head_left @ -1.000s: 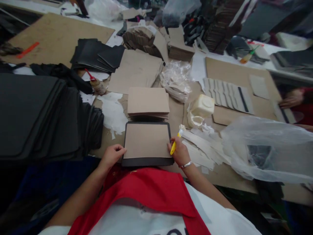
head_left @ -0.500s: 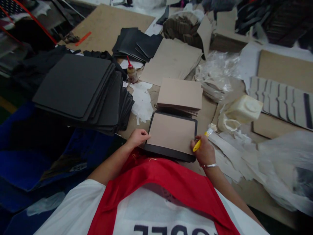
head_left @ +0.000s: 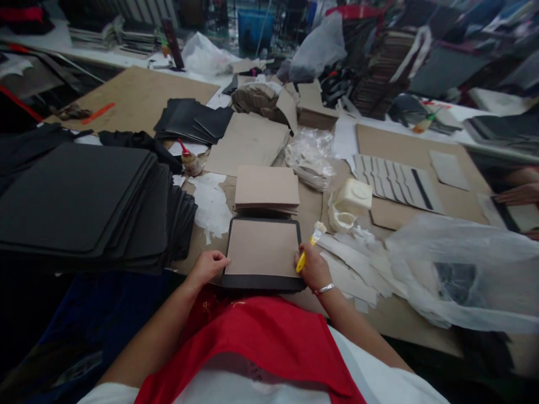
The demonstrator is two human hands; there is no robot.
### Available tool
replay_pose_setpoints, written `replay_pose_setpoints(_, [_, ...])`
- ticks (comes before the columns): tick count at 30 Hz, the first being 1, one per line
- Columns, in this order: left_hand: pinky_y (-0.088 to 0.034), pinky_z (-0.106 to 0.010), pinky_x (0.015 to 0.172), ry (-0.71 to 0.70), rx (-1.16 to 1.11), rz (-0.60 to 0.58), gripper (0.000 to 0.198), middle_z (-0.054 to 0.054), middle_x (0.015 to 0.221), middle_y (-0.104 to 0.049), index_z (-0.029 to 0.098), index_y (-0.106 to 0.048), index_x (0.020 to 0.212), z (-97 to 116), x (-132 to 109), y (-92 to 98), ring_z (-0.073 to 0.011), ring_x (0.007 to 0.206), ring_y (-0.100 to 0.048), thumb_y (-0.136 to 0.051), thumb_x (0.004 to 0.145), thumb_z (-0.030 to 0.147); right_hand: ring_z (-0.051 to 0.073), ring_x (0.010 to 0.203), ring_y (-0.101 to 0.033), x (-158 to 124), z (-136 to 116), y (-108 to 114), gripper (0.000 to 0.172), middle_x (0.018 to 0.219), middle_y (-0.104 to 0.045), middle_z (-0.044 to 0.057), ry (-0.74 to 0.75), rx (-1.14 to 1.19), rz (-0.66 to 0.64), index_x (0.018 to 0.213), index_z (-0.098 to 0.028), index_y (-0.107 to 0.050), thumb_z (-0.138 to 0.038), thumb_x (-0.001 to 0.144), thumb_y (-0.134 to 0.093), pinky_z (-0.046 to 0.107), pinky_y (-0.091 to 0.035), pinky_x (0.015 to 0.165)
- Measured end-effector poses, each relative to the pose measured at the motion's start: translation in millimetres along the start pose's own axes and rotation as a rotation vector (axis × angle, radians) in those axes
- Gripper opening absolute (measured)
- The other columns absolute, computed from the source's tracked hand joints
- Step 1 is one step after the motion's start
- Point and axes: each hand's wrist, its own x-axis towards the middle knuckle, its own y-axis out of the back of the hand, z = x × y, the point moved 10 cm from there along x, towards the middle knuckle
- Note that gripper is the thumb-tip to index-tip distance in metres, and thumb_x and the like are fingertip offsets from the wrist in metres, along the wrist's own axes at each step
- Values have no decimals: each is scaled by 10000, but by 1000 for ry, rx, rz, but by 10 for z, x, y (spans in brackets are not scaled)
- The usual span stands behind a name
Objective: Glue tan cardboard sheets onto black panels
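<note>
In front of my body a tan cardboard sheet lies on a larger black sheet, whose dark border shows all round, widest at the near side. My left hand is closed, its thumb and fingertips pinching at the cardboard's left edge. With my right hand I grip a yellow-handled paintbrush, bristles pointing up and away, while the fingers rest at the right edge of the sheets. Directly behind stands a stack of tan cardboard sheets.
Left is a tall pile of black sheets. A red-tipped glue bottle stands beyond torn white paper. To the right are a cut-open plastic jug, paper strips and a plastic bag. Another person's hand shows far right.
The camera view has tilted up and turned right, so more of the far tables and another person's hand show. My hands and the sheets stay in nearly the same arrangement.
</note>
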Motion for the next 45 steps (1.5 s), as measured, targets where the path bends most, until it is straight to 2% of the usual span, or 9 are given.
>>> replay_pose_setpoints(17, [-359, -238, 561, 2, 209, -31, 359, 3, 551, -590, 169, -620, 569, 57, -52, -13, -148, 569, -509, -586, 586, 526, 186, 717, -602, -10, 38, -4, 232, 822, -644, 68, -49, 7, -107, 1032, -185, -523, -285, 823, -522, 256, -379, 612])
replay_pose_setpoints(22, [-355, -257, 565, -85, 498, -56, 352, -19, 604, -597, 186, -597, 596, 133, -40, 26, -168, 590, -529, -546, 672, 526, 217, 750, -610, 53, 220, 89, 417, 862, -647, 90, -88, -11, -90, 1074, -175, -501, -417, 757, -625, 275, -398, 624])
replay_pose_setpoints(26, [-407, -305, 685, -338, 736, 85, 267, -68, 772, -598, 182, -584, 710, 545, -117, 64, -221, 748, -552, -588, 712, 448, 197, 760, -609, 79, 273, 469, 371, 861, -645, 81, -9, 82, 67, 1029, -172, -519, -425, 772, -607, 283, -427, 675])
replay_pose_setpoints(29, [-401, -359, 855, -577, 746, 137, 202, -105, 948, -596, 167, -591, 857, 962, -262, -141, -246, 935, -530, -530, 803, 352, 145, 637, -583, 102, 252, 905, 364, 748, -627, 35, 1, 348, 240, 1076, -182, -507, -468, 857, -458, 263, -441, 623])
replay_pose_setpoints(31, [-366, -374, 940, -687, 704, 128, 226, -113, 1105, -575, 170, -589, 977, 1147, -309, -342, -245, 1051, -494, -500, 840, 326, 110, 499, -514, 198, 182, 1048, 449, 655, -591, -1, -26, 610, 257, 1153, -191, -482, -527, 889, -342, 236, -420, 516])
replay_pose_setpoints(34, [-344, -404, 976, -716, 703, 36, 343, -116, 1216, -537, 186, -564, 1107, 1166, -253, -641, -263, 1130, -453, -560, 814, 365, 81, 415, -456, 460, -202, 914, 546, 593, -557, -11, -32, 935, 67, 1083, -171, -542, -610, 864, -301, 206, -382, 415])
replay_pose_setpoints(38, [-342, -438, 970, -674, 729, -2, 393, -122, 1234, -533, 188, -576, 1118, 1024, -197, -763, -280, 1131, -450, -597, 787, 399, 63, 383, -460, 746, -964, 423, 430, 539, -544, -36, 19, 1025, -217, 882, -151, -588, -560, 766, -525, 174, -361, 365])
replay_pose_setpoints(42, [-331, -457, 983, -677, 700, 4, 447, -135, 1263, -526, 174, -568, 1164, 985, -211, -741, -299, 1163, -437, -600, 785, 409, 55, 352, -442, 909, -1416, -4, 338, 501, -531, -56, 67, 965, -283, 854, -155, -592, -476, 751, -557, 158, -332, 337])
replay_pose_setpoints(45, [-330, -451, 983, -670, 703, 2, 435, -135, 1278, -525, 175, -570, 1162, 988, -210, -736, -301, 1173, -439, -595, 792, 404, 53, 352, -448, 976, -1402, -100, 301, 497, -539, -53, 103, 869, -255, 822, -160, -608, -447, 772, -531, 157, -341, 351])
